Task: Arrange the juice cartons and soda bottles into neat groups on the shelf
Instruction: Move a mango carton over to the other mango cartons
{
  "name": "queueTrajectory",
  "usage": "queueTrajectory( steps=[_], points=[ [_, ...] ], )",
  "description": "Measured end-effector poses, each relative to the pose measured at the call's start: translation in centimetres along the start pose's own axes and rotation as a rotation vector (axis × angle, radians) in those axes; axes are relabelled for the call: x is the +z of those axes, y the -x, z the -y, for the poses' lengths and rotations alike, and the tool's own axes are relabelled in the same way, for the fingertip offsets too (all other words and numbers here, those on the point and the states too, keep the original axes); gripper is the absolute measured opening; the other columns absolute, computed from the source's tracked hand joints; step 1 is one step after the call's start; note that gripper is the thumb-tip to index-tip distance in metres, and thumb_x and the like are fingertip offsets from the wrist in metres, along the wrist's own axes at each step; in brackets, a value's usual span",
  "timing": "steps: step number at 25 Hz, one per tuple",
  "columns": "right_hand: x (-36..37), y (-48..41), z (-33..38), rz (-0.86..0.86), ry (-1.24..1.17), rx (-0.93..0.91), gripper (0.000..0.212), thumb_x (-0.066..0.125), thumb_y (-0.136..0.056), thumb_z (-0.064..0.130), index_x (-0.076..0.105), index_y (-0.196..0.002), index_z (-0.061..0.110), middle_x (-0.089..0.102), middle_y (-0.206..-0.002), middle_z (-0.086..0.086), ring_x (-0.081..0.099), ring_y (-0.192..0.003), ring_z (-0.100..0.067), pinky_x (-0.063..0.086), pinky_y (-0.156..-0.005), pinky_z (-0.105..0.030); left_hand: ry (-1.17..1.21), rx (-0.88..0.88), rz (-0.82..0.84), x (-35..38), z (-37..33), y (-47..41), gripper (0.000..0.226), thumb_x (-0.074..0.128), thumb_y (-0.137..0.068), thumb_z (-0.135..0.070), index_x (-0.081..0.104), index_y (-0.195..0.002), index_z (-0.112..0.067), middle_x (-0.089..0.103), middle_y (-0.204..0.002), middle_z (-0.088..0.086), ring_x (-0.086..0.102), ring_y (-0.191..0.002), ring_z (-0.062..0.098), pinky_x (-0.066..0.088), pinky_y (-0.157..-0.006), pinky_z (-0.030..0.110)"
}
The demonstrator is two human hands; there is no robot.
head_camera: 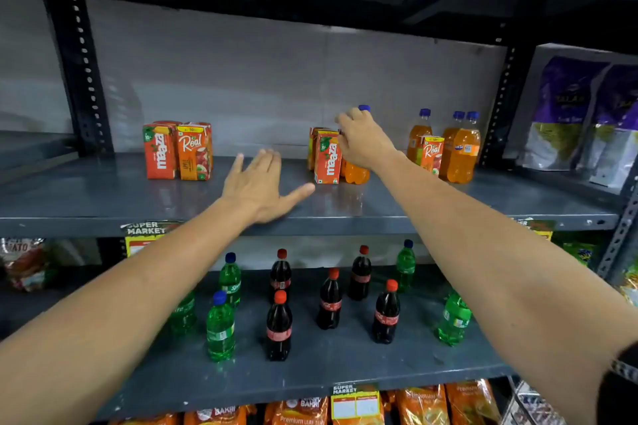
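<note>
On the grey upper shelf (103, 197) a red Maaza carton (160, 155) and an orange Real carton (195, 152) stand together at the left. Near the middle stands another Maaza carton (327, 157) with more cartons behind it. My right hand (362, 141) wraps around an orange soda bottle (355, 172) with a blue cap, just right of that carton. My left hand (262, 186) hovers flat over the shelf, fingers spread, holding nothing. Farther right stand three orange soda bottles (461, 152) and a Real carton (431, 153).
The lower shelf (310, 376) carries several dark cola bottles (279, 328) and green soda bottles (221, 328), scattered. Purple bags (566, 114) fill the bay at the right. Orange snack packs (421, 404) lie below. A dark upright post (79, 69) stands at the left.
</note>
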State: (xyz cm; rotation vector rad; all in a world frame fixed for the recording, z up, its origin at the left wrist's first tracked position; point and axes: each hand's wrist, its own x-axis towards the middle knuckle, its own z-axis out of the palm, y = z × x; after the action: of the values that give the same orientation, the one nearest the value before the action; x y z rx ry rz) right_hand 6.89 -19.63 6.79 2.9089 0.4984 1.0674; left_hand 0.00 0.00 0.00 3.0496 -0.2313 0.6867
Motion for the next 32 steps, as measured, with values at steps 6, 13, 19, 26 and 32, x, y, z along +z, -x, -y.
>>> queueTrajectory(
  steps=[6,13,19,26,32],
  points=[
    [1.1,-2.4,0.3,0.330,0.094,-0.080,0.045,0.050,-0.092,0.008,0.042,-0.136,0.006,0.055,-0.130,-0.020,0.054,-0.118,-0.036,0.047,-0.094,-0.042,0.054,-0.018,0.320,1.5,-0.2,1.0,0.117,0.008,-0.069,-0.089,0.013,-0.152,-0.006,0.015,-0.162,0.008,0.010,-0.149,0.020,0.005,-0.120,0.047],
    [0.6,-4.8,0.3,0.354,0.181,-0.101,0.035,0.060,-0.091,0.020,0.058,-0.119,-0.001,0.056,-0.124,-0.020,0.055,-0.113,-0.035,0.047,-0.093,-0.041,0.056,-0.050,0.351,0.0,0.6,1.7,0.119,0.017,-0.066,-0.091,0.023,-0.150,-0.007,0.024,-0.159,0.009,0.022,-0.146,0.025,0.016,-0.119,0.046],
    [-0.6,-6.9,4.4,0.341,0.074,-0.169,0.042,0.062,-0.090,0.029,0.061,-0.115,-0.003,0.061,-0.119,-0.022,0.057,-0.111,-0.035,0.046,-0.092,-0.040,0.048,-0.145,0.305,-1.2,8.2,4.3,0.135,0.016,-0.044,-0.101,0.035,-0.145,-0.013,0.037,-0.153,0.005,0.039,-0.136,0.029,0.034,-0.109,0.048],
    [-1.0,-10.0,13.9,0.310,-0.035,-0.255,0.044,0.065,-0.088,0.028,0.059,-0.118,-0.003,0.061,-0.121,-0.020,0.058,-0.111,-0.034,0.047,-0.092,-0.039,0.017,-0.116,0.342,-0.7,13.8,6.1,0.135,0.033,-0.049,-0.098,0.011,-0.153,-0.015,0.012,-0.163,-0.001,0.009,-0.149,0.013,0.005,-0.121,0.048],
    [1.9,-10.3,17.7,0.363,-0.029,-0.225,0.039,0.063,-0.090,0.025,0.057,-0.119,-0.001,0.057,-0.125,-0.019,0.057,-0.112,-0.031,0.047,-0.093,-0.037,0.032,-0.116,0.265,-0.2,13.8,6.1,0.130,0.028,-0.052,-0.098,0.017,-0.153,-0.016,0.018,-0.162,0.000,0.015,-0.148,0.015,0.007,-0.120,0.044]
  ],
)
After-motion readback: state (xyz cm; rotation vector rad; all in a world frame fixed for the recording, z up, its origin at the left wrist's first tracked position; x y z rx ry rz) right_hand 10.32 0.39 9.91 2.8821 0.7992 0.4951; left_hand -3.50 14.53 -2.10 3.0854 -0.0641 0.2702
